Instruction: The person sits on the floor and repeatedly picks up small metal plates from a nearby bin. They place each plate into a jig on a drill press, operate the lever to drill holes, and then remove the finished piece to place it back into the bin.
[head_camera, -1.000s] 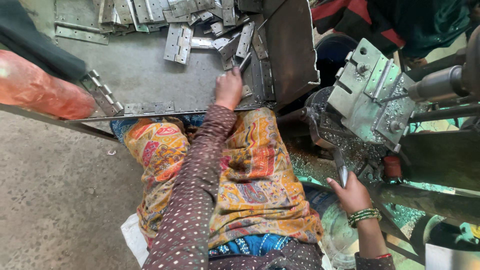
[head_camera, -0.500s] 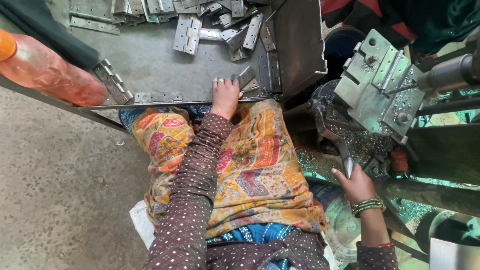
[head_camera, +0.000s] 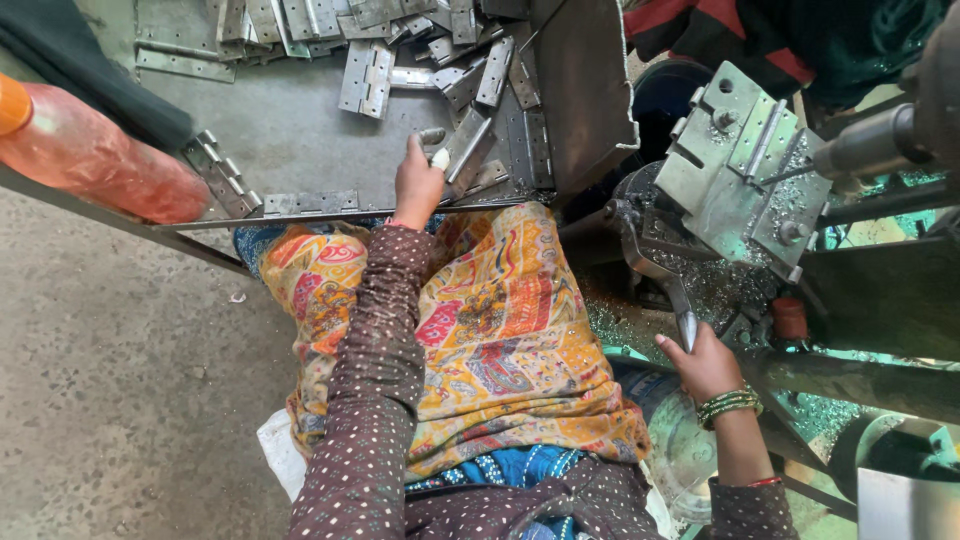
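Left hand (head_camera: 418, 185) pinches one steel hinge (head_camera: 466, 150) above its grip; lift it clear of neighbours; right hand (head_camera: 705, 362) clasps the machine lever (head_camera: 668, 290).

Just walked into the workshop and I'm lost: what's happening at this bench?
A seated person works with both bare hands. The left hand is on a metal hinge in the steel tray, where many more hinges lie piled. The right hand grips the lever handle of a machine with a metal fixture block, shavings scattered beneath it.
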